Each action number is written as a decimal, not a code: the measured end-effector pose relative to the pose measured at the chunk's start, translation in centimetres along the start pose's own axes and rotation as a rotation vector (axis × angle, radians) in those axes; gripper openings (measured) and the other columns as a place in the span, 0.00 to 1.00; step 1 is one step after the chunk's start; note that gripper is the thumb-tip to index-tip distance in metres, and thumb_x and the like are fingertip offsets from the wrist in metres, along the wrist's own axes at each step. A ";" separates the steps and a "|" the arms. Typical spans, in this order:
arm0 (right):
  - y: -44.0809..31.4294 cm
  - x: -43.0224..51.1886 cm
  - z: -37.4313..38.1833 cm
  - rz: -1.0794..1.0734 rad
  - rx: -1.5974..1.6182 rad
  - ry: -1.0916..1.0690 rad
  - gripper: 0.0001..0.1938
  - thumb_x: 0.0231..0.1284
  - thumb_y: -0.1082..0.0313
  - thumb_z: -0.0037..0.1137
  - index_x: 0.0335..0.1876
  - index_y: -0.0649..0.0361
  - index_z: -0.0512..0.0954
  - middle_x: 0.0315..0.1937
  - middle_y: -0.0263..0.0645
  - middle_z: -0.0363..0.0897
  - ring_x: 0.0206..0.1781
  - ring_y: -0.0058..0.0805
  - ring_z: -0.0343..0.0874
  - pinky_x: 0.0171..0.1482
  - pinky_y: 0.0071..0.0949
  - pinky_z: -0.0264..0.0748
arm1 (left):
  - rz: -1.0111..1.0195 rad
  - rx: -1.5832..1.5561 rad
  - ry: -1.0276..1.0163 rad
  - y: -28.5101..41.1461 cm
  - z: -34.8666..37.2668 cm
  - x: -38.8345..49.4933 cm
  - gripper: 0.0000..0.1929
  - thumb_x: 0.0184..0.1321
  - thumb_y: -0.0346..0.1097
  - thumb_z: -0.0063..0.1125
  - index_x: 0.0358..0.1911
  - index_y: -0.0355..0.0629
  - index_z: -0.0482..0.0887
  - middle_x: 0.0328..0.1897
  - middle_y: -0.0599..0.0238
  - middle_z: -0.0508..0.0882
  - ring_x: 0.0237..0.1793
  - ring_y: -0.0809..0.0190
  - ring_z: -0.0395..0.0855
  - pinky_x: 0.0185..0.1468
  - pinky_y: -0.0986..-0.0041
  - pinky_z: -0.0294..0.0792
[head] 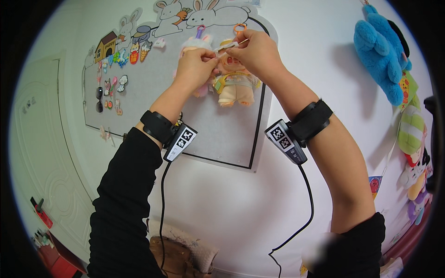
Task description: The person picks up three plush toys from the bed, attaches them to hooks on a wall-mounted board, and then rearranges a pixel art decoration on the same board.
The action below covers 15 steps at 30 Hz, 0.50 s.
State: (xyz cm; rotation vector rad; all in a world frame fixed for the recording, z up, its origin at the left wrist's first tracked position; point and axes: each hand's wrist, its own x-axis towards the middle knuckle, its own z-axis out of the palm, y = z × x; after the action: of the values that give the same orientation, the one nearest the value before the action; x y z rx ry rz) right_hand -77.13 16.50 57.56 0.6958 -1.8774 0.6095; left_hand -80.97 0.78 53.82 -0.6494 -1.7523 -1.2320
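Note:
Both my hands are raised in front of a grey wall board [215, 132] with rabbit drawings along its top. My left hand [198, 66] pinches one end of a small whitish item [227, 46], too small to identify surely. At its other end, the fingers of my right hand [255, 50] close on it. Just behind my hands hang two plush dolls. One, in beige trousers [236, 93], hangs below an orange clip [240, 28]; the other, with a fluffy white hood [196, 41], hangs below a purple clip [200, 32] and is partly hidden by my left hand.
Small figure magnets [122, 83] and sunglasses [99, 99] are on the board's left part. A blue plush toy [379, 52] hangs at the right above more plush toys [412, 130]. A door [52, 149] stands at the left. Black cables [310, 205] trail from both wrist devices.

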 end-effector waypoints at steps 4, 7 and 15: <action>0.8 0.5 -0.5 -0.075 0.119 0.022 0.13 0.49 0.67 0.64 0.38 0.66 0.78 0.31 0.37 0.81 0.34 0.23 0.80 0.37 0.20 0.75 | 0.095 0.058 -0.008 0.3 -0.5 0.4 0.10 0.58 0.32 0.58 0.38 0.32 0.79 0.31 0.64 0.84 0.27 0.71 0.82 0.29 0.80 0.73; 1.2 1.2 -1.4 -0.094 0.334 -0.023 0.11 0.52 0.68 0.62 0.39 0.65 0.78 0.32 0.34 0.82 0.35 0.21 0.79 0.37 0.18 0.74 | 0.283 0.142 0.034 0.7 -0.8 1.2 0.10 0.58 0.33 0.59 0.39 0.34 0.80 0.31 0.65 0.84 0.28 0.71 0.83 0.29 0.81 0.73; 2.4 1.8 -4.6 -0.084 0.275 -0.056 0.13 0.57 0.64 0.61 0.43 0.62 0.78 0.34 0.33 0.82 0.36 0.17 0.78 0.37 0.15 0.72 | 0.407 0.284 0.074 2.6 -2.4 3.3 0.12 0.56 0.38 0.61 0.39 0.39 0.81 0.33 0.67 0.85 0.32 0.72 0.83 0.34 0.80 0.73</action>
State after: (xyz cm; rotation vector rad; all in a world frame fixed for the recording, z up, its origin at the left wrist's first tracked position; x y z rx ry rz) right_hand -76.45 20.96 60.66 0.9739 -1.8232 0.8094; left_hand -79.62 -0.72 58.24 -0.7352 -1.5935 -0.7051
